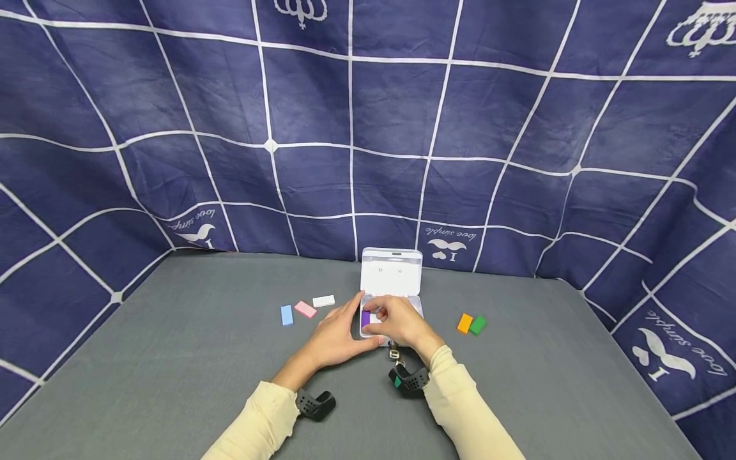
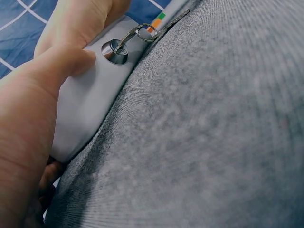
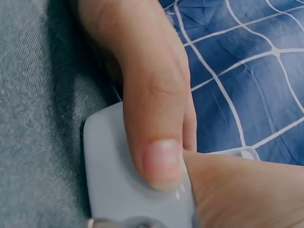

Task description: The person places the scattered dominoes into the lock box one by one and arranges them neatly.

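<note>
A small white lidded box (image 1: pixel 391 271) with a lock at its front stands with its lid raised. My left hand (image 1: pixel 339 338) grips its left front corner. In the right wrist view the left thumb (image 3: pixel 156 118) presses on the box's front wall (image 3: pixel 107 156). Over the box's inside, my right hand (image 1: pixel 399 319) pinches a purple block (image 1: pixel 365 318) between thumb and index finger, near the left wall. A key ring (image 2: pixel 147 32) hangs from the key in the lock (image 2: pixel 115 51). The right hand hides much of the box's inside.
Left of the box lie a blue block (image 1: pixel 287 315), a pink block (image 1: pixel 305 309) and a white block (image 1: pixel 324 301). To its right are an orange block (image 1: pixel 464 323) and a green block (image 1: pixel 478 325). A navy checked curtain (image 1: pixel 391 115) hangs behind the grey tabletop (image 1: pixel 546 383).
</note>
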Available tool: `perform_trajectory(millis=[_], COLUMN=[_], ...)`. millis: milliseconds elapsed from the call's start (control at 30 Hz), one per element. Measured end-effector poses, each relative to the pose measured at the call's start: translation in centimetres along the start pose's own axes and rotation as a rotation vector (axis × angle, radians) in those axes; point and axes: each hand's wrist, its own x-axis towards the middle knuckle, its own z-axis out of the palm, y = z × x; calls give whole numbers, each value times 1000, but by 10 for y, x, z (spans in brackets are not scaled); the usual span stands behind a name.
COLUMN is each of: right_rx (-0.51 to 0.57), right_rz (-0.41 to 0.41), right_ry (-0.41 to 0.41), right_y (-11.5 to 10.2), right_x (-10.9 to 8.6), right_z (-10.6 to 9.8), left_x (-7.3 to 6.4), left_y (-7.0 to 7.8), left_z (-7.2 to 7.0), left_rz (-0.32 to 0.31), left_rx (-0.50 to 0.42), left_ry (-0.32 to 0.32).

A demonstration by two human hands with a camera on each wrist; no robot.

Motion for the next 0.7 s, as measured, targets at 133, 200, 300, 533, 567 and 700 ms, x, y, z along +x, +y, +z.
perform_trajectory(millis=[133, 200, 300, 533, 567, 700], right_rx=[-2, -1, 5, 17, 18, 47], right_rz=[-12, -15, -3, 4, -1, -17], right_ry=[8, 11, 11, -5, -9, -54], right_y=[1, 1, 2, 3, 3, 5], right_x=[-1, -2, -3, -3, -3, -4], right_z=[1, 1, 0, -3, -4, -7], left_x=[-1, -1, 0, 1, 2, 2], left_y=[0, 0, 1, 0, 0, 0], left_z=[2, 2, 2, 2, 2, 3], left_rz=[3, 4, 0, -11, -11, -15], left_rx=[-8, -11, -21, -44, -43, -36], left_ry=[4, 9, 5, 7, 7, -2])
